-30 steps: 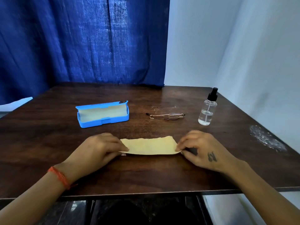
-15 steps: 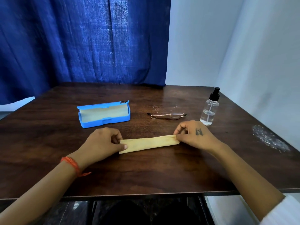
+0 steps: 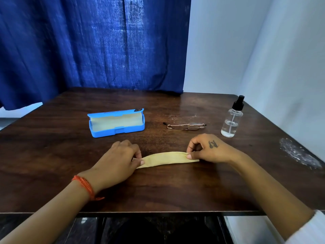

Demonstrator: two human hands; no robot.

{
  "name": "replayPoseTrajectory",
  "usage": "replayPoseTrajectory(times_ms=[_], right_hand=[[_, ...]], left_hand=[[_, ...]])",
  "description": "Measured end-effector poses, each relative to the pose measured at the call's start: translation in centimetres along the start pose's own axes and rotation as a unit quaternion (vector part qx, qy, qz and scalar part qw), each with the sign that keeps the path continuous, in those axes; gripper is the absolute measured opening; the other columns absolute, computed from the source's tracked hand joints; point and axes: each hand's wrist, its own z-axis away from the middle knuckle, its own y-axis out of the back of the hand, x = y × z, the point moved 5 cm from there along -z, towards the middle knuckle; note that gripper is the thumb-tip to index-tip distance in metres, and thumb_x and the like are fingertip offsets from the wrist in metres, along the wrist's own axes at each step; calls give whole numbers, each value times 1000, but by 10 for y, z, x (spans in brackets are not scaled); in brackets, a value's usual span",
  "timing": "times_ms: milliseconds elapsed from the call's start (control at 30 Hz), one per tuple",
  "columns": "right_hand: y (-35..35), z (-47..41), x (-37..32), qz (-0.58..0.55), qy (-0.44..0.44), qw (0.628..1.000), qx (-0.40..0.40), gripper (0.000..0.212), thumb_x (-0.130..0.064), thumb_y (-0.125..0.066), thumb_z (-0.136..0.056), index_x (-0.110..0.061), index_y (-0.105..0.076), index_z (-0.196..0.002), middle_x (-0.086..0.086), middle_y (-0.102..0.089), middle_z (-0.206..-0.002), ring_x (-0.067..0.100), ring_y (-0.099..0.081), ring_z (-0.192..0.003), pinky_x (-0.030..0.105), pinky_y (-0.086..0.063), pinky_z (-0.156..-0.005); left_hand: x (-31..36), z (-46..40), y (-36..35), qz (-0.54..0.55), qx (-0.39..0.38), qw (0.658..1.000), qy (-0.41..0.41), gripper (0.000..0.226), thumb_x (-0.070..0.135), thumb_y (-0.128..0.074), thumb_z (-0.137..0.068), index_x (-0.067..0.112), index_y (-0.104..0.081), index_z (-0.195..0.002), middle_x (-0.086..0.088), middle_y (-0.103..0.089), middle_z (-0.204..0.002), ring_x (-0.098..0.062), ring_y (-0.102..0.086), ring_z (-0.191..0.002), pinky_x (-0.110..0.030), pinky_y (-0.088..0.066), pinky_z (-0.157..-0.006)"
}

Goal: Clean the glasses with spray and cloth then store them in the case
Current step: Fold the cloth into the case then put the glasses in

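Centre frame, left hand (image 3: 121, 159) and right hand (image 3: 209, 149) pinch the ends of a folded cloth (image 3: 167, 159), apparently readying it for wiping; glasses (image 3: 186, 126) lie folded just above, beside the open case (image 3: 117, 123).

no readable text anywhere. only a small dark tattoo mark on the back of the right hand (image 3: 210, 150), shaped like a pair of letters or digits but too unclear to make out. also a small black tag with a pale round emblem at the right corner of the lid of the blue glasses case (image 3: 117, 123), too small to read. no label on the clear spray bottle (image 3: 231, 120).
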Motion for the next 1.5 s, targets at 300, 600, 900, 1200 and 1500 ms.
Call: replayPoseTrajectory(times_ms=[300, 600, 900, 1200, 1500], right_hand=[[6, 1, -5, -211, 37, 972, 91, 8, -8, -69, -81, -14, -64, -80, 0, -62, -75, -5, -56, -57, 6, -43, -51], [8, -49, -44, -363, 23, 910, 200, 17, 5, -72, -73, -11, -69, -80, 6, -65, -71, 8, -61, -61, 12, -48, -49], [-18, -101, -70, -265, 38, 893, 361, 19, -3, -77, -69, -16, -64, -72, -5, -63, -70, -1, -56, -61, 4, -44, -58], [-34, -108, -91, -50, 149, 902, 403, 16, 2, -68, -72, -12, -60, -74, 1, -66, -72, 13, -59, -67, 28, -49, -64], [-40, -110, -99, 52, 170, 909, 378, 14, 3, -59, -82, -3, -71, -88, 12, -71, -85, 29, -60, -80, 36, -49, -72]], left_hand=[[-16, 11, 17, 198, 106, 974, 23, 12, 17, -68, -80, 23, -58, -79, 3, -62, -76, -5, -61, -62, -14, -50, -56], [-84, 8, 52, 382, 269, 871, 153, 20, 2, -74, -71, 19, -65, -77, -10, -62, -74, -14, -63, -61, -10, -51, -55], [-116, 4, 66, 253, 381, 864, 211, 22, 9, -77, -70, 21, -60, -75, 6, -63, -72, -3, -58, -66, 2, -40, -54], [-117, 2, 62, 110, 383, 905, 153, 13, 3, -72, -73, 9, -61, -77, -6, -68, -82, -18, -62, -73, -31, -51, -72], [-113, -2, 55, 93, 374, 911, 149, 14, 9, -71, -75, 12, -58, -78, -6, -65, -79, -18, -60, -72, -34, -52, -72]])
